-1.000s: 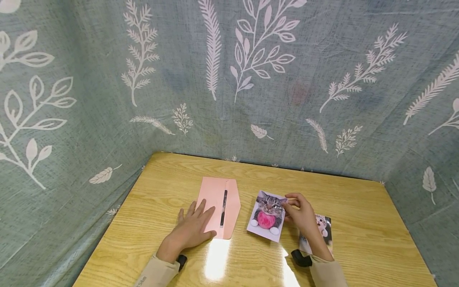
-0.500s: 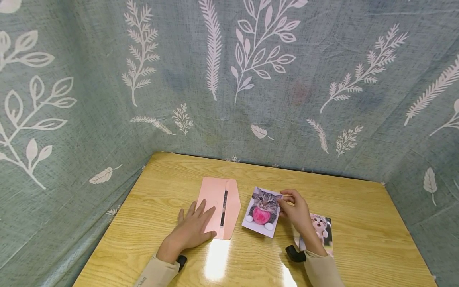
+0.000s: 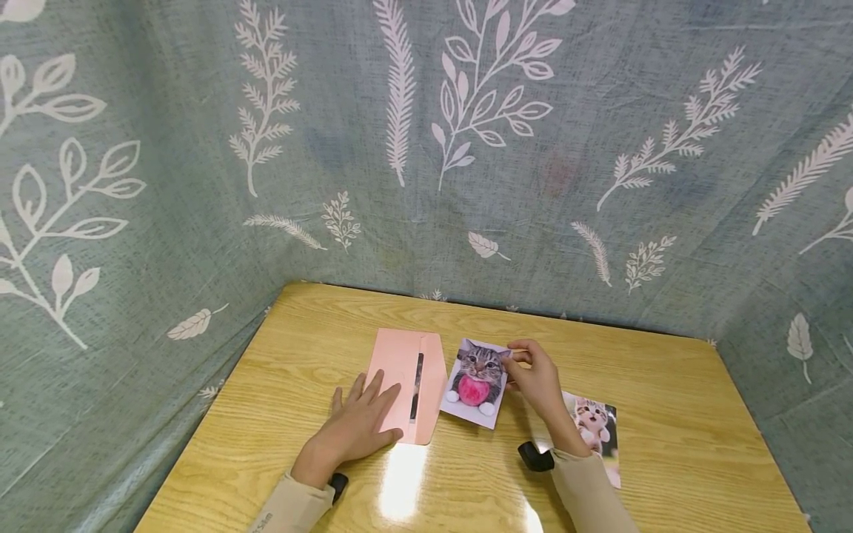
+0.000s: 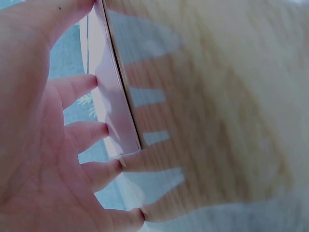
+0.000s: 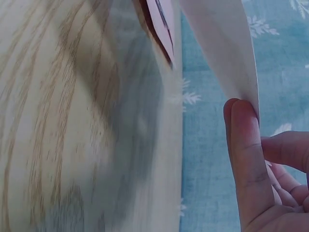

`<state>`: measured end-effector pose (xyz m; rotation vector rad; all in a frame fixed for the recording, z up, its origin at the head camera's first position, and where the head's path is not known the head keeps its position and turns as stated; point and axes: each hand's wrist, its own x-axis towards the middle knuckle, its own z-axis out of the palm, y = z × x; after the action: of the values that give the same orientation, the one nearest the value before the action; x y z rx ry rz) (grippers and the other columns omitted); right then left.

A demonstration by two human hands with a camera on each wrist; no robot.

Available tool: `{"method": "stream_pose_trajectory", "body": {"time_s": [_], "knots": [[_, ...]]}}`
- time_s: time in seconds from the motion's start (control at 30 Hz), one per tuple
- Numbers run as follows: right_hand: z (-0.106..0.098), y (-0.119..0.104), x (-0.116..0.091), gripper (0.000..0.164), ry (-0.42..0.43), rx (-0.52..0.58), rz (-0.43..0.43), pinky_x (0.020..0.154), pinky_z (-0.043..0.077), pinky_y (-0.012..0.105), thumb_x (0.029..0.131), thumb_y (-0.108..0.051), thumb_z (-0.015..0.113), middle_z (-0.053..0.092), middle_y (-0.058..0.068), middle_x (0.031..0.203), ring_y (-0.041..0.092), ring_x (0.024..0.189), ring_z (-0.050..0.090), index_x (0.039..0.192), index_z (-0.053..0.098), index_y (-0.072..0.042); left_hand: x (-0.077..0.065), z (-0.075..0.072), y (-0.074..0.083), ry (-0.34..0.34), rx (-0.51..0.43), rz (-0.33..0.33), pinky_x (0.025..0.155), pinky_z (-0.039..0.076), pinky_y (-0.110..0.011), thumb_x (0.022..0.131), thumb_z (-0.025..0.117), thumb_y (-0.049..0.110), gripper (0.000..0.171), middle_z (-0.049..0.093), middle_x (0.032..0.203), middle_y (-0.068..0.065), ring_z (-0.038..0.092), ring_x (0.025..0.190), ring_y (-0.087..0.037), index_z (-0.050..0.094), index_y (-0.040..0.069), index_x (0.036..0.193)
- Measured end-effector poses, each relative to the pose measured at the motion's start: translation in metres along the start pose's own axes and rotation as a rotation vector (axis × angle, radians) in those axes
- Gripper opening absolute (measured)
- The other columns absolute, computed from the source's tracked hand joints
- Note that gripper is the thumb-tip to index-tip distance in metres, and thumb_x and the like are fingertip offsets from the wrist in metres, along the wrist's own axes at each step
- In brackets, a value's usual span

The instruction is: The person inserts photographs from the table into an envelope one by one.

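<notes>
A pink envelope (image 3: 393,355) lies on the table with its flap unfolded to the right; a dark strip of a picture shows in its slot. Spread flat, my left hand (image 3: 360,422) rests on the envelope's lower left part, fingertips touching it in the left wrist view. My right hand (image 3: 540,381) pinches the right edge of a photo card (image 3: 475,385), which pictures a grey tabby cat with a pink round thing. This card is raised off the table, its left edge close to the envelope's flap. The card's pale back (image 5: 227,43) shows in the right wrist view.
A second photo card (image 3: 593,426), picturing a kitten, lies to the right, partly hidden by the right forearm. The wooden table (image 3: 680,414) reflects light at the front. A patterned blue-grey cloth (image 3: 413,148) hangs behind the table and at its sides.
My right hand has carried the cat card leftward and slightly away from me, up to the envelope's flap. More of the kitten card shows now. My left hand has stayed in place.
</notes>
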<state>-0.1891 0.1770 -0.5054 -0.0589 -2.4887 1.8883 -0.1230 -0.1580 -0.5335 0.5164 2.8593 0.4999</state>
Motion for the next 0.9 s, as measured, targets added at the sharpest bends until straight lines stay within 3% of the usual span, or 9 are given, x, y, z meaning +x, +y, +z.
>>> {"method": "stream_pose_trajectory", "body": {"time_s": [0.9], "knots": [[0.049, 0.005, 0.017, 0.027, 0.024, -0.058, 0.003, 0.055, 0.059, 0.038, 0.092, 0.004, 0.064, 0.066, 0.017, 0.094, 0.021, 0.062, 0.068, 0.118, 0.060, 0.001, -0.001, 0.001, 0.001, 0.006, 0.020, 0.004, 0.107, 0.010, -0.076, 0.092, 0.063, 0.058, 0.080, 0.017, 0.165, -0.015, 0.009, 0.149, -0.045, 0.033, 0.022, 0.158]]}}
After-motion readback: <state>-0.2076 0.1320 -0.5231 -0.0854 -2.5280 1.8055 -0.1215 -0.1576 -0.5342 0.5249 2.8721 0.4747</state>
